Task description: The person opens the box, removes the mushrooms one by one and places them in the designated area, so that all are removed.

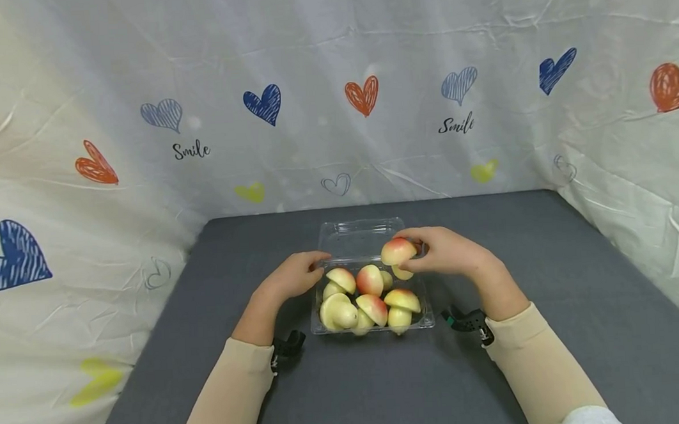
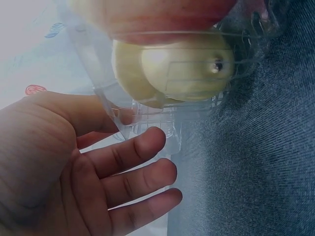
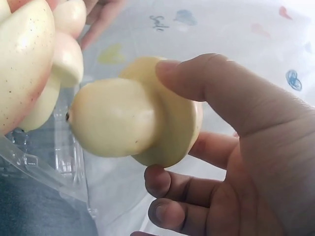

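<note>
My right hand pinches a toy mushroom by its cap, over the back right part of a clear plastic clamshell box. The cap is red and yellow; in the right wrist view its pale stem points left, away from the palm. At the box's back left corner my left hand holds the rim between thumb and forefinger. Its other fingers are spread loosely beside the wall. Several similar mushrooms lie inside at mixed angles, some stem outward.
Behind the box its hinged lid lies folded back. A dark grey cloth covers the table. White sheeting with printed hearts hangs at the back and sides. Each wrist wears a black strap.
</note>
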`<state>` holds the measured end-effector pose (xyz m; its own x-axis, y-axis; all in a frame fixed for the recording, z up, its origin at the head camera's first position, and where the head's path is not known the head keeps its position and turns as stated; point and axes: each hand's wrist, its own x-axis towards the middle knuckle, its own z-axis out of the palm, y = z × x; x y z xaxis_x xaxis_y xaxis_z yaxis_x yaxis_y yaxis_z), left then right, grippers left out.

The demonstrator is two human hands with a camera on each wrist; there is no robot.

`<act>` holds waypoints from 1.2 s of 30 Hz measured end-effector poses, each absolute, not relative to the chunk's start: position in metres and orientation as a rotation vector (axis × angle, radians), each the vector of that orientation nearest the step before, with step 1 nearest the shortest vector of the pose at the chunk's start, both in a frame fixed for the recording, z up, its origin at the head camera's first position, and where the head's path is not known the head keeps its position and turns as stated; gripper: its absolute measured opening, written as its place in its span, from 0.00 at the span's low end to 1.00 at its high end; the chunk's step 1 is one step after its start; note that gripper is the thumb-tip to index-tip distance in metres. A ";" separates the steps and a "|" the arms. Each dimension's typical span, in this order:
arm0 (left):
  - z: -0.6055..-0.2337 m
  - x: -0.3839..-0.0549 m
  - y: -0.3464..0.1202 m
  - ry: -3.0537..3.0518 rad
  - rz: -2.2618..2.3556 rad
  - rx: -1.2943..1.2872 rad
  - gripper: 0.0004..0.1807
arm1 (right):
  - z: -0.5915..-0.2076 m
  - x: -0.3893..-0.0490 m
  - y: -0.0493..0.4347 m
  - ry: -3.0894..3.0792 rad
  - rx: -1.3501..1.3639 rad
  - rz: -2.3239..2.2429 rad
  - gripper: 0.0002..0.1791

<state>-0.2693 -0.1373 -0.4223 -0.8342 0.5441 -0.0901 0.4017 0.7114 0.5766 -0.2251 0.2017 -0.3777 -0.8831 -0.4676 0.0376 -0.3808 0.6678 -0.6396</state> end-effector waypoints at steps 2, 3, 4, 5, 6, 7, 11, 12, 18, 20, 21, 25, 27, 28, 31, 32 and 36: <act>-0.423 -0.270 -0.137 2.669 0.808 0.754 0.24 | -0.376 -0.225 0.204 2.756 -0.692 -1.027 0.26; -0.423 -0.270 -0.137 2.671 0.808 0.755 0.24 | -0.376 -0.225 0.204 2.762 -0.688 -1.033 0.27; -0.423 -0.270 -0.137 2.673 0.809 0.753 0.24 | -0.375 -0.224 0.205 2.768 -0.686 -1.036 0.29; -0.423 -0.270 -0.137 2.675 0.810 0.752 0.24 | -0.374 -0.224 0.206 2.777 -0.687 -1.037 0.30; -0.422 -0.269 -0.137 2.677 0.812 0.751 0.24 | -0.374 -0.224 0.207 2.783 -0.686 -1.041 0.32; -0.422 -0.270 -0.136 2.678 0.815 0.750 0.24 | -0.373 -0.224 0.207 2.787 -0.691 -1.047 0.33; -0.423 -0.271 -0.136 2.684 0.822 0.739 0.24 | -0.370 -0.224 0.210 2.809 -0.703 -1.079 0.34; -0.423 -0.271 -0.136 2.685 0.823 0.735 0.24 | -0.369 -0.224 0.211 2.814 -0.705 -1.089 0.34; -0.423 -0.272 -0.136 2.732 0.804 0.688 0.19 | -0.365 -0.222 0.217 2.848 -0.685 -1.100 0.36; -0.422 -0.271 -0.135 2.760 0.792 0.664 0.17 | -0.364 -0.222 0.220 2.861 -0.673 -1.097 0.36; -0.422 -0.271 -0.135 2.773 0.788 0.646 0.16 | -0.363 -0.222 0.221 2.869 -0.670 -1.094 0.36; -0.421 -0.270 -0.133 2.789 0.789 0.582 0.13 | -0.360 -0.220 0.227 2.894 -0.656 -1.094 0.37; -0.420 -0.270 -0.132 2.789 0.796 0.561 0.13 | -0.358 -0.219 0.229 2.904 -0.643 -1.091 0.37; -0.420 -0.270 -0.132 2.790 0.798 0.555 0.13 | -0.357 -0.219 0.230 2.907 -0.632 -1.091 0.37; -0.420 -0.270 -0.132 2.791 0.801 0.544 0.12 | -0.354 -0.218 0.233 2.914 -0.598 -1.080 0.37; -0.421 -0.271 -0.132 2.789 0.804 0.539 0.12 | -0.353 -0.217 0.235 2.912 -0.589 -1.078 0.37; -0.422 -0.271 -0.133 2.783 0.826 0.518 0.12 | -0.350 -0.216 0.239 2.905 -0.555 -1.071 0.37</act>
<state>-0.2711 -0.1327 -0.4224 -0.9203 0.3823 -0.0831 0.2751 0.7834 0.5573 -0.2161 0.2392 -0.3504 -0.9377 -0.3248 0.1233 -0.3271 0.7059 -0.6283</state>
